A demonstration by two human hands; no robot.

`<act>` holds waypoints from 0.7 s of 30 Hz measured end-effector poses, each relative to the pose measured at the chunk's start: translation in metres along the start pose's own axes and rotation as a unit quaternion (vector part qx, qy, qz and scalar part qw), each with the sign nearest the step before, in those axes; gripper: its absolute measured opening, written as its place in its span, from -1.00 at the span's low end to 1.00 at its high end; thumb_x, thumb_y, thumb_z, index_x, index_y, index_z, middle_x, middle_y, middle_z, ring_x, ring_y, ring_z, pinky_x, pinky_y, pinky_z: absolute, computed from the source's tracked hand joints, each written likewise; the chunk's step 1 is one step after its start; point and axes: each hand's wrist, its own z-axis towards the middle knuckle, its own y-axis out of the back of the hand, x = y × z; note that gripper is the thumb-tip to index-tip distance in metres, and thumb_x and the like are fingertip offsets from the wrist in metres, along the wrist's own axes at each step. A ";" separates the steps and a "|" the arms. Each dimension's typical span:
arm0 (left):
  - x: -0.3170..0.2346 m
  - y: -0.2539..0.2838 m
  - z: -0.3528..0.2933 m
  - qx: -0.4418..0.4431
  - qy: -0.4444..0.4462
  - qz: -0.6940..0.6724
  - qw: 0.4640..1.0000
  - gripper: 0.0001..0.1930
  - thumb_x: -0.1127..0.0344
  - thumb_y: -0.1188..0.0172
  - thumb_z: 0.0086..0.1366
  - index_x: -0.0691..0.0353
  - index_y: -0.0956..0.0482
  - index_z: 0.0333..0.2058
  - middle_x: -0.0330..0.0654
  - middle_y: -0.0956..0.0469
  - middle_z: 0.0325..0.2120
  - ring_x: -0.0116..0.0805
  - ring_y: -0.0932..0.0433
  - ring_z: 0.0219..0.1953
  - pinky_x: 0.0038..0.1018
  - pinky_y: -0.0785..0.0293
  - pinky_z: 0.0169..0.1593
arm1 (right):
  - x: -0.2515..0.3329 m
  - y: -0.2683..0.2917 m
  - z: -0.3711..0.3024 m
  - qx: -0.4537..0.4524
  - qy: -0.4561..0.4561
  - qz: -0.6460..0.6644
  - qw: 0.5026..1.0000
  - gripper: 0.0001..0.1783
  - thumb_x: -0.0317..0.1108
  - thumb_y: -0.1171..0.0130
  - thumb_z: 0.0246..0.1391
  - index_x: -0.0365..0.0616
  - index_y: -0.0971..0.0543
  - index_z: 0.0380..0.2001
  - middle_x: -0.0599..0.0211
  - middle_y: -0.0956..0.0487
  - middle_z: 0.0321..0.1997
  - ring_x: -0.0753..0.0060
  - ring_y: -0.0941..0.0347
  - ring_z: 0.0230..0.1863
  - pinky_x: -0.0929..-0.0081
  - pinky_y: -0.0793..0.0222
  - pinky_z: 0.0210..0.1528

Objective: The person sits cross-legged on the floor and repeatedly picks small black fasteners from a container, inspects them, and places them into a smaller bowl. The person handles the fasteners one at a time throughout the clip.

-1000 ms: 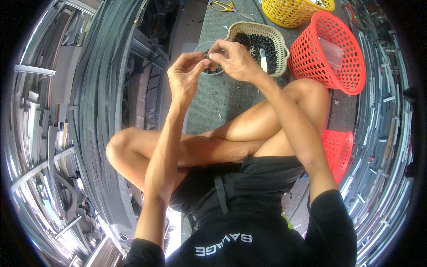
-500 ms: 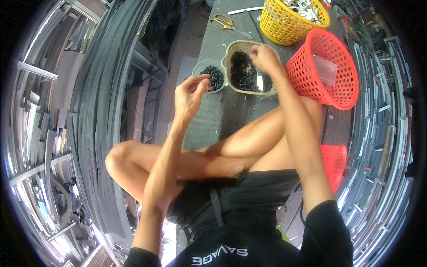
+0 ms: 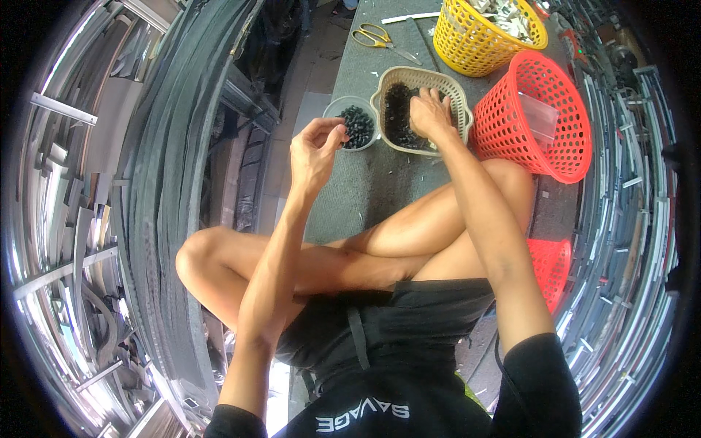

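Black, small, stubby pieces point(image 3: 396, 109), apparently of rubber or plastic, lay loose in a beige, perforated plastic basket point(image 3: 420, 76) with rounded corners, and similar dark pieces point(image 3: 358, 125) lay in a clear, round plastic bowl point(image 3: 334, 109) just beside it. The person's right hand point(image 3: 431, 114) reached down into the beige basket, its fingers bent and slightly parted over the heap; the fingertips were not clearly visible, so whether they gripped anything could not be told. The left hand point(image 3: 312, 155) was raised at the near left side of the bowl, thumb and forefinger brought close together; whether a piece sat between their tips was too small to determine. Each piece was judged light and fairly firm, perhaps with a little give, unlikely to break but apt to roll or slip; a pinch about its middle, between thumb and forefinger, appeared the soundest hold. Single outlines merged in the dark heap, and the right hand covered part of it. Farther off, a yellow, perforated plastic basket point(image 3: 467, 52) of pale pieces point(image 3: 504, 20) was cut off by the upper edge of the view
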 end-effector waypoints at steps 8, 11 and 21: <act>-0.001 0.002 -0.002 0.019 0.003 -0.041 0.999 -0.77 0.44 -0.17 0.49 0.38 -0.66 0.03 -0.10 -0.73 -0.12 -0.37 -0.73 -0.13 -0.46 -0.62 -0.06 | -0.011 -0.006 0.014 -0.100 -0.019 0.294 0.950 -0.78 -0.27 -0.21 0.24 -0.18 -0.62 -0.17 0.00 -0.72 -0.10 -0.19 -0.65 -0.01 -0.14 -0.52 0.11; -0.002 0.002 -0.001 0.016 0.013 -0.043 0.999 -0.77 0.45 -0.15 0.50 0.37 -0.66 0.03 -0.10 -0.73 -0.12 -0.38 -0.73 -0.12 -0.47 -0.62 -0.06 | -0.009 -0.004 0.016 -0.059 -0.052 0.481 0.873 -0.75 -0.28 -0.18 0.31 -0.27 -0.53 -0.12 -0.04 -0.72 -0.28 -0.28 -0.69 -0.25 -0.02 -0.58 -0.05; 0.001 0.004 0.002 0.020 0.064 -0.193 0.979 -0.73 0.33 -0.27 0.49 0.42 -0.66 0.03 -0.08 -0.73 -0.16 -0.39 -0.71 -0.15 -0.49 -0.62 -0.06 | 0.024 0.035 -0.008 -0.210 0.108 0.407 0.882 -0.81 -0.31 -0.10 0.45 -0.24 -0.51 -0.12 0.22 -0.66 -0.31 0.30 -0.67 -0.30 0.30 -0.58 -0.21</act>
